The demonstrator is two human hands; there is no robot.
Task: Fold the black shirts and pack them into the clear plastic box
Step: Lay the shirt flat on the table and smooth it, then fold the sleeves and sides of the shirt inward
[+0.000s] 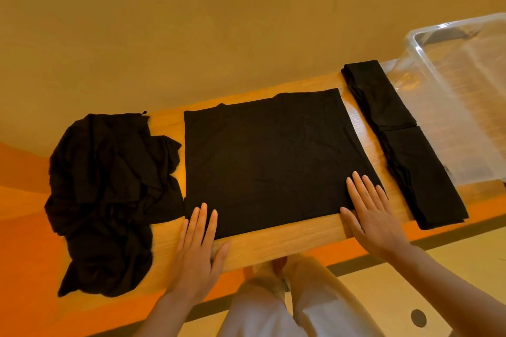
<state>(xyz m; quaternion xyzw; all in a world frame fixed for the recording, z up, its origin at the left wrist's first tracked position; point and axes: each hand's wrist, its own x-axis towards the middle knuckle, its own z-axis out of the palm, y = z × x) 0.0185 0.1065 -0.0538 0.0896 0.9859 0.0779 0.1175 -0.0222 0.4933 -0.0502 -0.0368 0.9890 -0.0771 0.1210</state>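
**Flat shirt under both our palms**

We work at a long light wooden table [273, 243]. Centre: a black shirt folded into a flat square [268, 156], near edge by us. Left of it, a crumpled heap of black shirts [109, 194], partly over the table's left end. Far right: the clear plastic box [462, 107], w/ two folded black shirts [402, 139] in a row just beside its left wall. Our left hand [197, 252] and right hand [375, 216] lie flat, fingers straight, gripping nothing, fingertips on the square's near corners.
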